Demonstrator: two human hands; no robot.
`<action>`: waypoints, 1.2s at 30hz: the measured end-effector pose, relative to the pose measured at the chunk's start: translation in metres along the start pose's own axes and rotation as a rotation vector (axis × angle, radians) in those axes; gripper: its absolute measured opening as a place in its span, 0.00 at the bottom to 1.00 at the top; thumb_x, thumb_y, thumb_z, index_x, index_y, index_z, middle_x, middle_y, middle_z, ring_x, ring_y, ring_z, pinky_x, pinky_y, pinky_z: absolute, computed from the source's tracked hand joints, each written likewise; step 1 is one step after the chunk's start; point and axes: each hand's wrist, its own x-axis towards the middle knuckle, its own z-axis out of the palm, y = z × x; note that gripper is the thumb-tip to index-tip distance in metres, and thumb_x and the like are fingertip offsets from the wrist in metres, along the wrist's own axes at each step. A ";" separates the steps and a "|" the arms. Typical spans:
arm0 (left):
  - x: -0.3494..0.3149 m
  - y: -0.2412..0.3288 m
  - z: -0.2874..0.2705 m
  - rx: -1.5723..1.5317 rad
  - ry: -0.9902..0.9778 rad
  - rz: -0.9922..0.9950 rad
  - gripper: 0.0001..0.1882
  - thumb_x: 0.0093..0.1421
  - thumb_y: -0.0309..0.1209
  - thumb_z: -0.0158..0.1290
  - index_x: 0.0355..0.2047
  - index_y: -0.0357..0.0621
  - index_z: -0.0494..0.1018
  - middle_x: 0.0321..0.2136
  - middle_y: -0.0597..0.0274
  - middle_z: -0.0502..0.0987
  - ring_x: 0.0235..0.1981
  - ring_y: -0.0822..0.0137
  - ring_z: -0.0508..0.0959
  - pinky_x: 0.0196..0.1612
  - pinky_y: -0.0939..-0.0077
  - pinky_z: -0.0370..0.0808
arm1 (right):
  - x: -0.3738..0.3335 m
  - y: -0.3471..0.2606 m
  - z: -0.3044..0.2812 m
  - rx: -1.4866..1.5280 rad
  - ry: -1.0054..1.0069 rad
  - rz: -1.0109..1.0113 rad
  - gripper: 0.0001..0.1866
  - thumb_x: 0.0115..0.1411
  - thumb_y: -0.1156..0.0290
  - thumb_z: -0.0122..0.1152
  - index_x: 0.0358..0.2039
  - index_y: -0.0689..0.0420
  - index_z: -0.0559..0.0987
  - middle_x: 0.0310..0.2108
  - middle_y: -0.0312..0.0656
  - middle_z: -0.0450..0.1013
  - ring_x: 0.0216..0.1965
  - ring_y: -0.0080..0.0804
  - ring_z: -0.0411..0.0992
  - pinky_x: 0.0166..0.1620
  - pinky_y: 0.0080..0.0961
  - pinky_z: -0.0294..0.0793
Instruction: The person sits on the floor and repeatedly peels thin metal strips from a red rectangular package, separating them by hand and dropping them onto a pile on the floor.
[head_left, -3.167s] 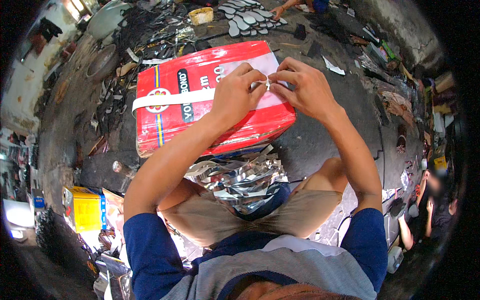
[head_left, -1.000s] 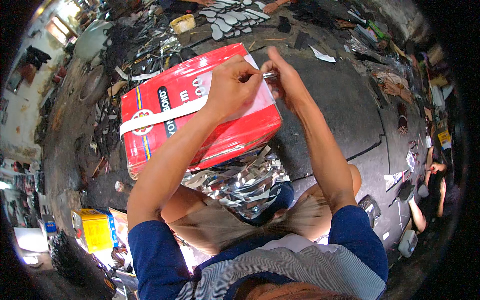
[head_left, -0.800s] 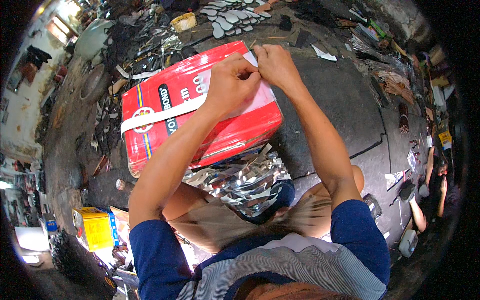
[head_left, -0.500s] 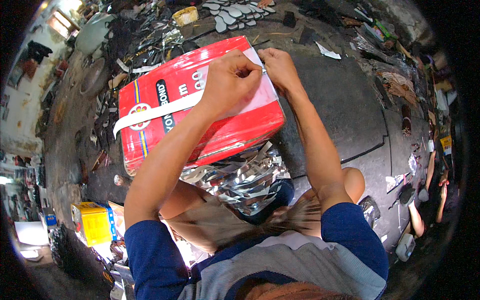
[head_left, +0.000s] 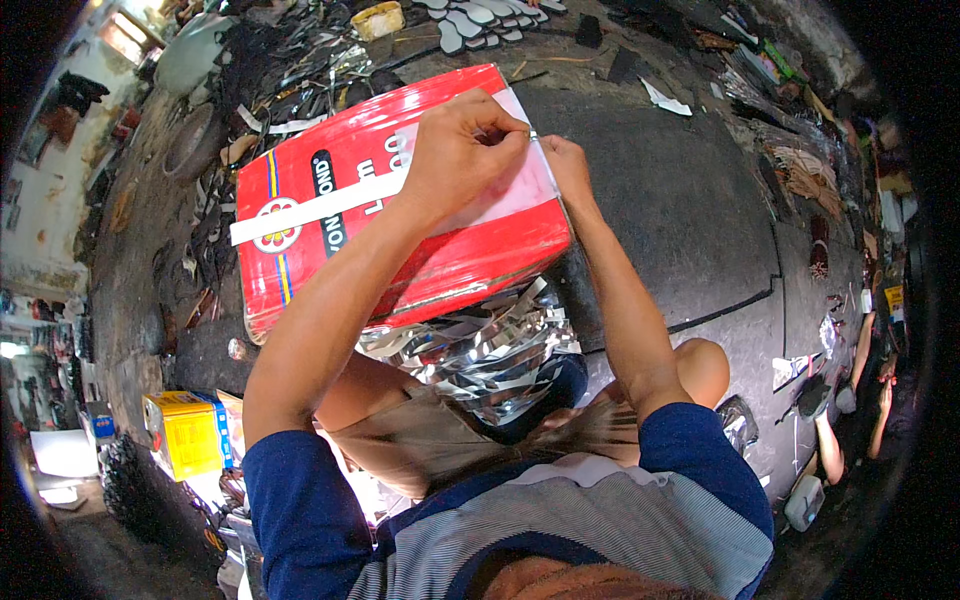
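Note:
A large red box [head_left: 420, 280], shiny as if wrapped in clear film, rests in front of my lap. Across its top lies a long white strip [head_left: 320, 207], its loose end reaching the box's left edge. My left hand [head_left: 468, 148] is closed in a pinch above the box's right part, and the strip runs beneath it. Just past the right edge, my right hand [head_left: 567, 172] has its fingers curled together. A small pale bit shows between the two hands; what the right fingers hold is hidden.
Shiny silver strips [head_left: 500, 370] are heaped between my legs under the box. Pale sole-shaped pieces [head_left: 475, 22] and a yellow tub [head_left: 378, 20] lie at the far side. A yellow carton [head_left: 185, 437] stands at left. At the right edge, another person's arm [head_left: 830, 447] shows.
The strip's loose end, which drooped over the box's left edge, now lies straighter and higher. My right hand has shifted slightly towards me and to the right.

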 end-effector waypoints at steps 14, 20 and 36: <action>0.002 -0.004 0.001 -0.058 -0.005 -0.027 0.02 0.54 0.23 0.63 0.29 0.38 0.82 0.26 0.65 0.79 0.28 0.77 0.77 0.31 0.81 0.75 | 0.000 0.080 0.011 -0.030 0.030 0.107 0.19 0.61 0.58 0.58 0.30 0.65 0.82 0.31 0.57 0.79 0.35 0.51 0.79 0.41 0.42 0.74; 0.002 -0.004 0.001 -0.078 -0.010 -0.055 0.03 0.54 0.23 0.63 0.29 0.37 0.82 0.27 0.64 0.79 0.28 0.77 0.78 0.31 0.82 0.74 | -0.008 0.142 0.014 -0.203 0.024 0.192 0.19 0.61 0.58 0.58 0.32 0.64 0.83 0.34 0.59 0.79 0.39 0.56 0.78 0.45 0.44 0.74; 0.001 -0.002 -0.002 -0.112 -0.025 -0.077 0.01 0.55 0.22 0.61 0.29 0.36 0.82 0.27 0.65 0.78 0.27 0.77 0.76 0.27 0.84 0.72 | -0.042 0.263 0.018 -0.516 0.024 0.516 0.17 0.56 0.63 0.56 0.34 0.65 0.83 0.40 0.61 0.78 0.47 0.58 0.76 0.54 0.47 0.74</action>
